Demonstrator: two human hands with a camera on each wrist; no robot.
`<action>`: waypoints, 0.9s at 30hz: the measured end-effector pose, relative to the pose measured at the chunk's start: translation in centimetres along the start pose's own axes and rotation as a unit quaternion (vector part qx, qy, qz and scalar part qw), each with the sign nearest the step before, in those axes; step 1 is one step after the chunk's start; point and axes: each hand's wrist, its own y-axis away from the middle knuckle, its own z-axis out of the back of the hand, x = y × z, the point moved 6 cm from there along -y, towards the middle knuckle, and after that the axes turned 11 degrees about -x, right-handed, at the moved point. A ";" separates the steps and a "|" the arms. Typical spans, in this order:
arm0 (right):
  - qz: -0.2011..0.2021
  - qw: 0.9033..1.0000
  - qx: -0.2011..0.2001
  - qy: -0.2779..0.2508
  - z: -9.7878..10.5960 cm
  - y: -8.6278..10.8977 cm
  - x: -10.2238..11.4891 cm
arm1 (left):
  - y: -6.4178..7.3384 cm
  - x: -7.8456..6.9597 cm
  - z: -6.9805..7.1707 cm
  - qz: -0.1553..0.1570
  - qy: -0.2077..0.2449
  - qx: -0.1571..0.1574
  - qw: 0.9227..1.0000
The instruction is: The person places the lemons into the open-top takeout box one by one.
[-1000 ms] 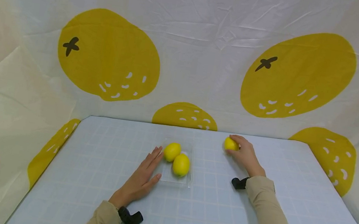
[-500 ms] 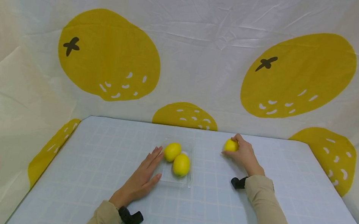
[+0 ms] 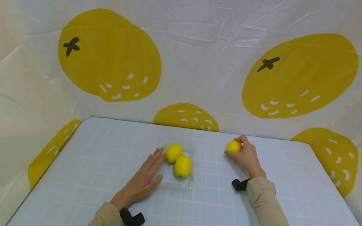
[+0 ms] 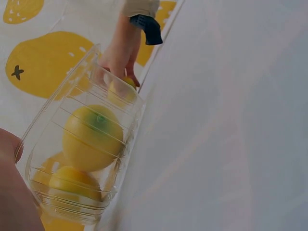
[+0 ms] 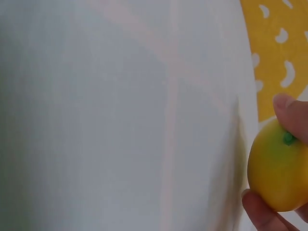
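Note:
A clear plastic container [image 3: 191,182] stands near the table's middle with two yellow lemons in it, a rear lemon [image 3: 173,153] and a front lemon [image 3: 182,166]. Along its left side lies my left hand [image 3: 141,182], fingers straight, at or against the wall. To the right of the container, near the back of the table, my right hand [image 3: 247,158] pinches a third lemon [image 3: 233,146] between thumb and fingers. That lemon shows a small green stem nub [image 5: 288,138] in the right wrist view. Whether it touches the table is hard to tell.
A pale blue checked cloth [image 3: 208,217] covers the table. Behind it hangs a white curtain [image 3: 205,66] printed with large yellow fruit, which also closes off both sides. Each wrist carries a black camera mount, such as the left mount [image 3: 131,219].
My right fingers have shifted their hold on the lemon, lifting from over its top toward its back right. The lemon has barely moved. Left hand and container stay put.

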 end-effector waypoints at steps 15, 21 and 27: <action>-0.032 0.998 -0.030 -0.055 0.8 -0.1 1.8 | 0.0 0.2 0.0 0.003 -0.002 0.001 1.000; -0.025 0.996 -0.039 -0.071 1.4 -0.1 3.6 | 0.0 0.2 0.0 0.002 -0.003 0.000 1.000; -0.024 0.994 -0.045 -0.095 1.8 0.2 5.8 | 0.0 0.2 0.0 0.003 -0.001 0.001 1.000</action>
